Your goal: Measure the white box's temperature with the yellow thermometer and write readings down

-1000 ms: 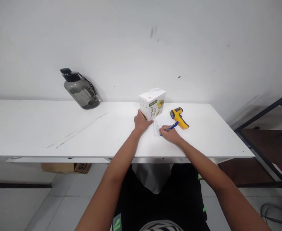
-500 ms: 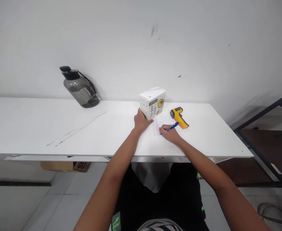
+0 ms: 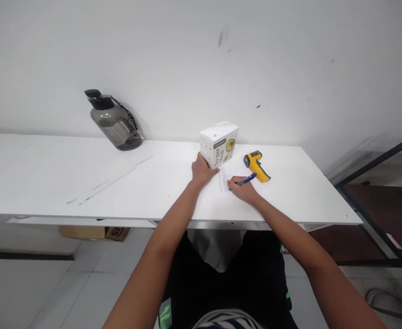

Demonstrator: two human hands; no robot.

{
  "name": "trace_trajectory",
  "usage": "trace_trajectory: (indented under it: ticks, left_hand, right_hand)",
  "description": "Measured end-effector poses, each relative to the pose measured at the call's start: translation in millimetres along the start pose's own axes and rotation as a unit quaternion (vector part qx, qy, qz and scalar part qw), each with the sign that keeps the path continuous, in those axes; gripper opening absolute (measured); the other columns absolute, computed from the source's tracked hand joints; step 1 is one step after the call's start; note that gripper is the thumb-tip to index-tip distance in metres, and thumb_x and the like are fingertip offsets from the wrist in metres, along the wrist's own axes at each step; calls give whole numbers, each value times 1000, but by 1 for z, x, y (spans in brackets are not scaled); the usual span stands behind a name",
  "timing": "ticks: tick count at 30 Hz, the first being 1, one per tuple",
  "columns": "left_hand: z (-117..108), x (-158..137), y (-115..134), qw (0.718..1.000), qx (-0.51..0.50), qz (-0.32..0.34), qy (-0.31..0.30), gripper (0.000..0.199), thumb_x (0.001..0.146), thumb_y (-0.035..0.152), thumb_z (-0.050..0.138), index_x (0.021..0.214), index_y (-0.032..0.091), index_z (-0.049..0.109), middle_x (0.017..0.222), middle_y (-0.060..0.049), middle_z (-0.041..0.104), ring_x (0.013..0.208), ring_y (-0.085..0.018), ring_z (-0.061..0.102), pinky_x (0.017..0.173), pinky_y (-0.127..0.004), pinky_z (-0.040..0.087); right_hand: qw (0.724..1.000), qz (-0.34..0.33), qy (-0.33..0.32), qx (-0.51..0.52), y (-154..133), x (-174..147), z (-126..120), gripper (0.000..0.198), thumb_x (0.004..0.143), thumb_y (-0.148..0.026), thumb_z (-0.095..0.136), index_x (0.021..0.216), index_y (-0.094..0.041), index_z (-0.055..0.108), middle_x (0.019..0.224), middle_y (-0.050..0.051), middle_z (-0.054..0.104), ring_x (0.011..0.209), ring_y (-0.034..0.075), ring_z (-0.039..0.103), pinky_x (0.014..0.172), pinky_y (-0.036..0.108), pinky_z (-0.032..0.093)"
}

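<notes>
A white carton [image 3: 218, 145] printed "Super Meal" with avocado pictures stands upright on the white table. My left hand [image 3: 203, 172] is wrapped round its lower left side, with the thumb towards the paper. In my right hand [image 3: 244, 188] a blue pen [image 3: 247, 178] is pinched, its tip down at a small white sheet of paper [image 3: 223, 180] covered in lines of writing. That sheet lies just in front of the carton, between my two hands. To the right of the pen rests a yellow and black infrared thermometer [image 3: 257, 166].
A large grey bottle [image 3: 117, 125] with a black cap stands at the back left, by the wall. The white table [image 3: 125, 183] has dark scuffs. A cardboard box [image 3: 84, 232] lies below it. A black metal frame [image 3: 368, 173] is at the right; cables [image 3: 393, 304] lie on the floor.
The camera view has shifted very slightly. Both hands keep their places on the carton and the pen, with hardly any visible movement.
</notes>
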State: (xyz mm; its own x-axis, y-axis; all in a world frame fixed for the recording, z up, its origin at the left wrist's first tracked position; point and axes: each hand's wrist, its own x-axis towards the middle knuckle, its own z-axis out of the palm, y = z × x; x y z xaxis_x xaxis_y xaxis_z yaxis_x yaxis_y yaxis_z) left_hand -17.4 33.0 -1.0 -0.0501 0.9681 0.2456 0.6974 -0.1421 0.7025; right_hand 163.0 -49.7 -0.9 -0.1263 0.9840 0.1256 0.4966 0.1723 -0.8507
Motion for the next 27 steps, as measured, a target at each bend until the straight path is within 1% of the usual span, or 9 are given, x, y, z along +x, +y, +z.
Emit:
trace_trajectory:
  ticks: [8,15,21,24,27]
  left_hand:
    - [-1,-1,1,1000,2,-1,-1,82,58,41,81,123,24,34,125,-9,63,116,-33,61,95,-46,45]
    - [1,0,-2,1000,2,8,3,82,59,42,79,124,24,33,124,-9,63,115,-33,61,94,-45,45]
    - [1,0,-1,1000,7,7,3,81,59,41,79,123,24,33,125,-10,63,116,-34,61,95,-46,45]
    - [0,0,0,1000,6,5,-1,81,60,41,79,124,25,33,126,-10,62,118,-34,60,95,-46,45]
    - [0,-1,-1,1000,5,2,-3,80,60,42,79,124,25,33,125,-9,63,117,-34,60,95,-46,44]
  right_hand:
    - [1000,10,16,-5,-1,0,0,32,79,-41,50,55,-22,42,56,-2,46,61,15,45,60,30,34]
    - [1000,10,-11,-1,-2,0,-1,31,79,-42,50,56,-22,46,58,-2,50,63,16,47,61,29,35]
    - [1000,18,-9,6,-4,-1,-2,32,77,-41,51,54,-22,43,55,-2,45,60,15,44,59,29,34]
    - [1000,17,9,12,-4,-1,-2,35,79,-44,52,54,-22,42,55,-2,45,61,16,45,60,29,36]
    - [998,14,50,26,-2,-1,-3,40,85,-53,49,60,-22,51,57,-1,50,63,16,49,64,30,39]
